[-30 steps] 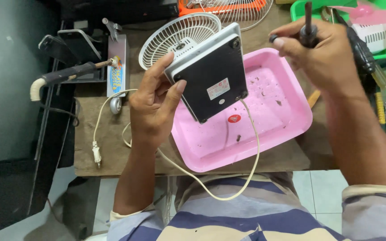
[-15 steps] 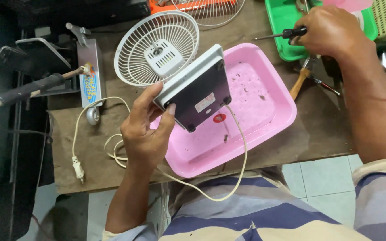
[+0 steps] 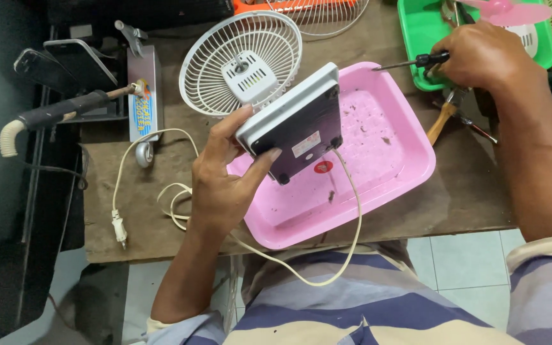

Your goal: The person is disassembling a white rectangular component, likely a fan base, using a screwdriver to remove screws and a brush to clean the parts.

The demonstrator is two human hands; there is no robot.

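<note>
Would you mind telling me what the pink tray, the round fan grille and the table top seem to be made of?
The pink tray looks like moulded plastic: uniform colour, soft sheen, rounded rim. The round fan grille appears to be white plastic, though its thin spokes could be coated wire. The table top looks like worn, matte brown board or a covering over it; I cannot tell which.

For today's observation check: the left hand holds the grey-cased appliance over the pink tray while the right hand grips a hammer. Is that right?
Not quite. The head view shows the right hand gripping a screwdriver, not a hammer. The left hand does hold the grey-cased appliance over the pink tray.
</note>
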